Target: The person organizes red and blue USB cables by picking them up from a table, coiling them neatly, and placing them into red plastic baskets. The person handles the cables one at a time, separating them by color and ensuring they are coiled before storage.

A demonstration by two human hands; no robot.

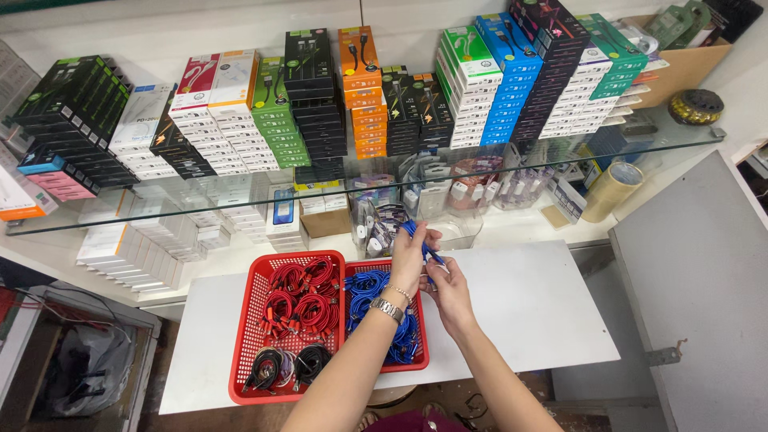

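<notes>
At a white work table (520,320) below a glass shelf (560,172), I hold a coiled blue cable (422,244) between both hands, just above the right edge of the smaller red basket (422,320). My left hand (410,258), a metal watch (387,309) and thin bracelet at the wrist, is closed around the coil; my right hand (448,290) pinches its lower end with fingers curled shut. More blue cables (370,290) fill the basket beneath my left forearm. Touching it on the left, a larger red basket (248,352) holds bundled red cables (300,300) and a few black ones (280,366) at the near end. Stacks of boxed accessories in many colours crowd the glass shelf, and a roll of brown tape (612,190) stands under it to the right.
</notes>
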